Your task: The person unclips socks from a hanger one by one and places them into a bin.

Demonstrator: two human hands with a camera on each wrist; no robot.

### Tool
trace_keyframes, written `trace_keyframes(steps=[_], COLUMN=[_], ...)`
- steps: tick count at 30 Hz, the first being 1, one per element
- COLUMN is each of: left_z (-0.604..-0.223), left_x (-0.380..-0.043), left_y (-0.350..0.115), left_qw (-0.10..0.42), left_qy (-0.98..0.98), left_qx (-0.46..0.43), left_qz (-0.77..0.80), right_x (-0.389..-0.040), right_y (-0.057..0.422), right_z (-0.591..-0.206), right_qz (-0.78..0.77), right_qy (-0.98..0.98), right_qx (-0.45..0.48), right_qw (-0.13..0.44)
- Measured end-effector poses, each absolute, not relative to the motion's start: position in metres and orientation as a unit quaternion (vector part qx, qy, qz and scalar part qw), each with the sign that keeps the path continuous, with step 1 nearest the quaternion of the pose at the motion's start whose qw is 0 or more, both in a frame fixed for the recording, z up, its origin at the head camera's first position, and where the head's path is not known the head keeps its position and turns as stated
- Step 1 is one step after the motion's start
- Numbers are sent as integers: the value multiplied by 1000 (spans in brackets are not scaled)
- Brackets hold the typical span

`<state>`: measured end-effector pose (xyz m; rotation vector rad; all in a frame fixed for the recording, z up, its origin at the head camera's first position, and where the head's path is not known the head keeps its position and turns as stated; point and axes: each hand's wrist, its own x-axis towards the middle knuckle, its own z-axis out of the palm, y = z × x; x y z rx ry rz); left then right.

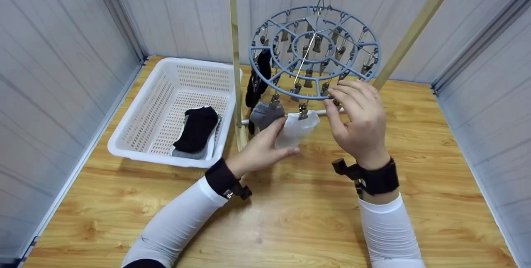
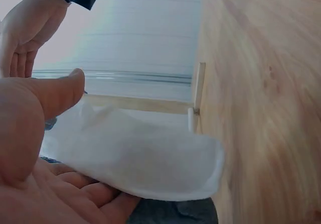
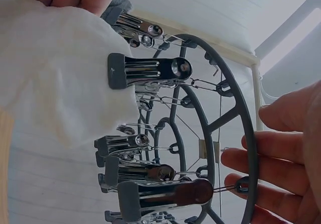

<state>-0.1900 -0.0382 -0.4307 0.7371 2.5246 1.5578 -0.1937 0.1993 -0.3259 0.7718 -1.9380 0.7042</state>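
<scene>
A white sock hangs from a metal clip on the near side of a round blue drying hanger. My left hand is beside the sock, fingers lying along its back and thumb held away from the cloth. In the right wrist view, the clip bites the edge of the white sock. My right hand is at the hanger's front right rim, its fingers reaching past the ring and its thumb apart. A grey sock and black socks hang to the left.
A white perforated basket stands on the wooden table at left, with black, grey and white socks inside. Wooden poles rise on both sides of the hanger. Several bare clips dangle under the rings. Pale panels wall the table.
</scene>
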Motion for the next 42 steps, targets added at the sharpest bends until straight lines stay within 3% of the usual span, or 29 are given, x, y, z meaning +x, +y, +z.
trace_keyframes(steps=[11,21,35,42], left_z=[-432,-428,-425,-423], left_x=[-193,-191,-187,-186], left_y=[-36,-39,-39,-39], left_qw=[-9,-3,32,35], left_qy=[836,830,825,823], left_qx=[247,250,254,264], left_qz=[490,498,504,502], right_x=[-192,-181,-184,-191], right_y=[197,179,187,183], right_z=[-326,-324,-340,-346], right_qz=[289,360,236,305], right_qy=[-783,-694,-858,-878], right_qx=[319,342,337,317], right_qw=[449,522,308,190])
